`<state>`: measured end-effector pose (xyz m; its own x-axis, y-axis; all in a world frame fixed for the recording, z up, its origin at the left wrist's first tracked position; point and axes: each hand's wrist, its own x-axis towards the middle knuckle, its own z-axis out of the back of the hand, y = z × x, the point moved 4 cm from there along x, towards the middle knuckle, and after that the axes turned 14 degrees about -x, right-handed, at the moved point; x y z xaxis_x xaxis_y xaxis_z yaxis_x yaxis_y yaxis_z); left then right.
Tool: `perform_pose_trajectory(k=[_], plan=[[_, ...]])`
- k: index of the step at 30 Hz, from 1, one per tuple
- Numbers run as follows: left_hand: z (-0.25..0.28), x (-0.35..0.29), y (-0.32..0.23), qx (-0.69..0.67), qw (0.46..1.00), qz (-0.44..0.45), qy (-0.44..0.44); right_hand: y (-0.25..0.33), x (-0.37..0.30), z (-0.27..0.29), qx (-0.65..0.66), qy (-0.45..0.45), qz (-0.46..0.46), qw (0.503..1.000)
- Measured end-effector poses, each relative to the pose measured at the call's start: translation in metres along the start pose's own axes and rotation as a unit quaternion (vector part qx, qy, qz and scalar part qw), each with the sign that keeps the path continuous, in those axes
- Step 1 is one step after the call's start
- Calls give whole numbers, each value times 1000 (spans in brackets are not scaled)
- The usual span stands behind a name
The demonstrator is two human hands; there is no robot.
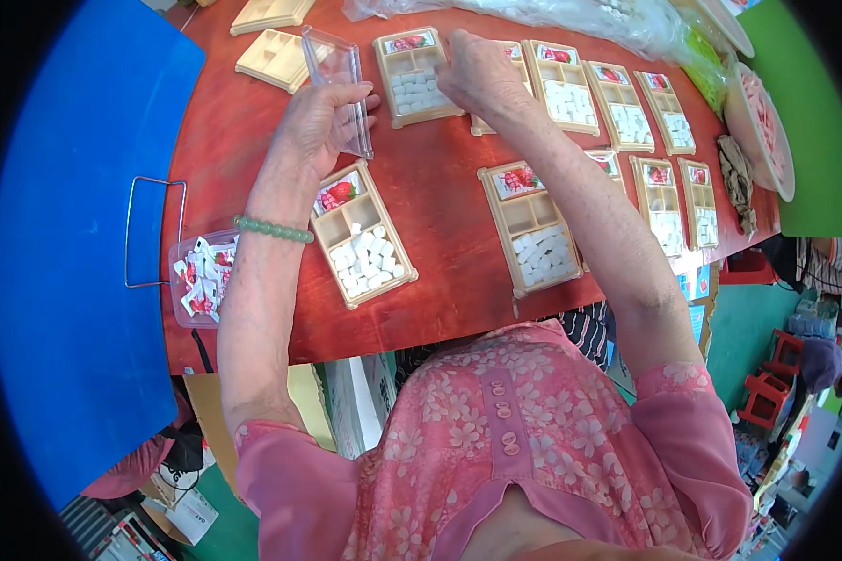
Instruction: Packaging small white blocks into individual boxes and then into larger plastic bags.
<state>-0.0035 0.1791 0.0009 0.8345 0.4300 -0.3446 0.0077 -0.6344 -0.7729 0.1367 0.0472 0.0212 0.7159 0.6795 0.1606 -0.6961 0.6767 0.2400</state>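
My left hand [318, 122] grips a clear plastic lid [355, 126], held tilted above the table. My right hand [486, 79] is closed at the right edge of a beige compartment tray [413, 64] at the far middle; its fingertips are hidden, so what they hold does not show. That tray has white pieces in its large section and a strawberry-printed packet in a small one. Below my left hand lies another beige tray [340, 232], its white pieces heaped loosely and one in a small compartment.
Several more filled trays [561, 84] stand in rows at the right, some partly behind my right arm. Empty trays [273, 58] lie at the far left. A clear tub [180, 301] of printed packets sits near left. Plastic bags [580, 23] and a pale bowl [762, 131] edge the far and right sides.
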Motion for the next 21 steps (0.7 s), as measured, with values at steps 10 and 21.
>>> perform_pose_trajectory(k=[10,21], plan=[[-4,-2,-11,29,999,-39,1,10,-3,-12,-23,-35,50,998],[-11,-16,-30,-58,994,-57,69,41,-2,-26,19,-29,93,995]])
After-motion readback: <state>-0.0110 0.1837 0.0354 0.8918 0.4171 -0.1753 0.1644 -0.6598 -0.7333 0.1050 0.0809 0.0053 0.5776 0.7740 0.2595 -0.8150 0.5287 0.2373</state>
